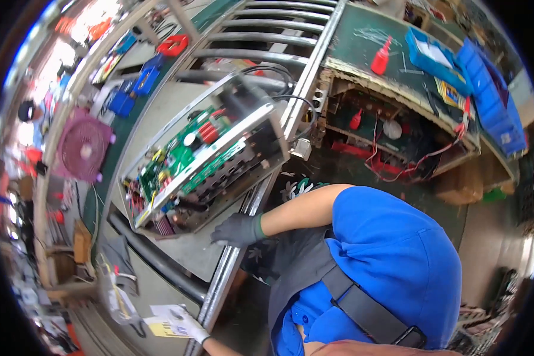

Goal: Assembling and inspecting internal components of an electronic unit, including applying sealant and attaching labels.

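Machine (pixel 206 164), open, circuit boards (pixel 181 155) showing, sits slantwise on roller conveyor (pixel 267 40). Right hand (pixel 237 230), grey glove, half-open, lies across metal rail (pixel 219 282) just beside machine's near end. Left hand (pixel 187 325), white glove, pinches white-and-yellow papers (pixel 164 328) over conveyor's near end.

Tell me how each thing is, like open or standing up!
Machine: open, green boards showing
Pink fan: can't tell if spinning
Red bottle: standing up
Light blue tray: holding white paper
Right hand: dark-gloved, over the metal rail
Left hand: white-gloved, at some papers
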Demonstrator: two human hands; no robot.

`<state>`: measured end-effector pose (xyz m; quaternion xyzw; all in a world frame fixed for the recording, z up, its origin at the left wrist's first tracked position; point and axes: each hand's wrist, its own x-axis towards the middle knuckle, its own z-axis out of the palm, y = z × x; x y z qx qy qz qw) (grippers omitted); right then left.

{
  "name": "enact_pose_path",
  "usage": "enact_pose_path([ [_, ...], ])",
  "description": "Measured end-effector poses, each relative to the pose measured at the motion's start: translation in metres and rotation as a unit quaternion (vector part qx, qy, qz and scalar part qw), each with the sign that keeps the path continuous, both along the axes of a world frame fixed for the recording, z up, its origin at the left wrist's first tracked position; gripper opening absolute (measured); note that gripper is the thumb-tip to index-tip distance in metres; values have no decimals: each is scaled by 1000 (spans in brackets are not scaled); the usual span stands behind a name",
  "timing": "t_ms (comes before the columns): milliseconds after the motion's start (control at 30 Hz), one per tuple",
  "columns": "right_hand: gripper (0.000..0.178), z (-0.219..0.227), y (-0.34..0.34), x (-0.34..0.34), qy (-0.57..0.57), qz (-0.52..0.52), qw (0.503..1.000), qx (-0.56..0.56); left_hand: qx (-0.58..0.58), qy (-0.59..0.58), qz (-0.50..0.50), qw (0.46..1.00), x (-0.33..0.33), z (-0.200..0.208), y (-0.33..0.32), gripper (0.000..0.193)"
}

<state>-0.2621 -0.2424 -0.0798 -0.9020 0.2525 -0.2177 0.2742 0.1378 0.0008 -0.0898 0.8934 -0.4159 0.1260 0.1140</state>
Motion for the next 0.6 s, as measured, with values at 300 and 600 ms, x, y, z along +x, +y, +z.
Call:
enact_pose_path([
  [300,38,57,16,27,134,70,985,87,-49,63,-29,996,-2,9,41,55],
  [600,25,88,65,199,119,185,975,36,-110,57,1,992,-24,12,13,63],
])
